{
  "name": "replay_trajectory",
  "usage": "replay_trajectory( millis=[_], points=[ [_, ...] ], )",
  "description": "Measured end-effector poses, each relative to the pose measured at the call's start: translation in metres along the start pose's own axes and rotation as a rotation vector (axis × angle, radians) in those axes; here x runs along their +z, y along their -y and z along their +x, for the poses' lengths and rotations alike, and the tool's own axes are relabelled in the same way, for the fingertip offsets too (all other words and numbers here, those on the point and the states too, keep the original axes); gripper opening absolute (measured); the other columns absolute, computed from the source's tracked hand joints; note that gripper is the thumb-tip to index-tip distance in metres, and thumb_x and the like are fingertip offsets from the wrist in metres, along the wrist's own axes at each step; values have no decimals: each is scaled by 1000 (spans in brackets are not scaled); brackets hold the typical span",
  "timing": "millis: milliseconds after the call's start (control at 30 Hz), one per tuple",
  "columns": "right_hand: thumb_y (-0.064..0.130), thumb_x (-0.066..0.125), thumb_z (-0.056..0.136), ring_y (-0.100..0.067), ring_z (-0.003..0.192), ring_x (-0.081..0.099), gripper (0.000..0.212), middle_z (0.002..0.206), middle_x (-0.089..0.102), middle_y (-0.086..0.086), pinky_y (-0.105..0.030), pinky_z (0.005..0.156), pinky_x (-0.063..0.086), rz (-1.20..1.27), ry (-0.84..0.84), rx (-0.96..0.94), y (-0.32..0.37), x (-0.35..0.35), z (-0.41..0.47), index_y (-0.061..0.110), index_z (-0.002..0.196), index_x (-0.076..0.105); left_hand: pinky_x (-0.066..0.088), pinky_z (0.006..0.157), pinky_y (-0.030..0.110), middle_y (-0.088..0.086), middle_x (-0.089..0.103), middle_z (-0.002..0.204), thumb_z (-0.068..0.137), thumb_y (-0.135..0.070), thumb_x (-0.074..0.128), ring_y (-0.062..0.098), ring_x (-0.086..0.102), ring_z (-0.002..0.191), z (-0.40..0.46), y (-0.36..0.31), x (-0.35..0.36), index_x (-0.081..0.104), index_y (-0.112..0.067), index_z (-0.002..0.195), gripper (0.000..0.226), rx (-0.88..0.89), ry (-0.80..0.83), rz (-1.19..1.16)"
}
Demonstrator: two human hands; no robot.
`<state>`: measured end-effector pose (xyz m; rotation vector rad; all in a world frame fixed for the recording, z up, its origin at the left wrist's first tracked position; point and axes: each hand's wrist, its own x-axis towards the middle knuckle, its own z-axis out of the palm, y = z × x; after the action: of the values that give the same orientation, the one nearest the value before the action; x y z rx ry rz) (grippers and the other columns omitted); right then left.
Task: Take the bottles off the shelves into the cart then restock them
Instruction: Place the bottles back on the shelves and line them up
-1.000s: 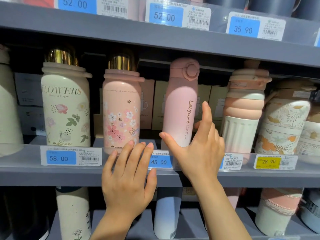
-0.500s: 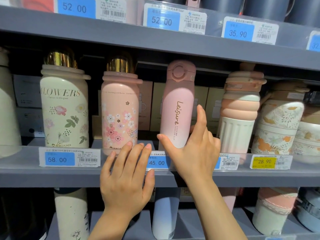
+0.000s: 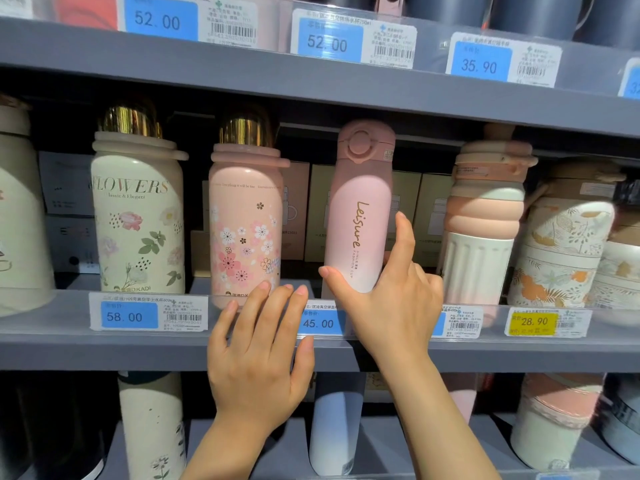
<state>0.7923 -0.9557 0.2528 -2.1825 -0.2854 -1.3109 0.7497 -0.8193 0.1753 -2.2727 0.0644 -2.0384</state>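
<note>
Slim pink bottle point(image 3: 360, 209), flip lid with round button, gold "Leisure" script down its side; upright on middle shelf point(image 3: 69, 348) between floral pink bottle point(image 3: 244, 220) and ribbed peach-and-white bottle point(image 3: 485, 220). Right hand point(image 3: 391, 306) grip: thumb and fingers curled round bottle's lower body. Left hand point(image 3: 259, 358) flat, fingers straight, on shelf edge. Since earlier frames, script has turned toward camera.

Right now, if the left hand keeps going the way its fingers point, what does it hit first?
Probably the pink floral bottle. The left hand lies open over the shelf's front rail, fingers pointing up and inward at that bottle's base. Depth is unclear, so it may already be near touching.
</note>
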Motion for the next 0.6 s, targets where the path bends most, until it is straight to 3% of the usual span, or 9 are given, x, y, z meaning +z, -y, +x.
replay_trajectory(
  millis=[233,600],
  points=[
    [72,49,68,-25,89,66,94,94,71,-1,-39,79,36,39,-3,-16,0,-1,0,19,143,25,35,102,43,6,66,123,99,-31,34,24,50,122,0,-1,0,52,-14,133,42,-4,-1,-12],
    [71,51,69,-25,82,67,88,87,71,-1,-37,75,38,64,-34,-36,-1,-1,-1,20,137,30,37,99,44,7,66,123,98,-30,35,24,51,122,0,0,-1,52,-13,133,43,2,12,3]
  ],
)
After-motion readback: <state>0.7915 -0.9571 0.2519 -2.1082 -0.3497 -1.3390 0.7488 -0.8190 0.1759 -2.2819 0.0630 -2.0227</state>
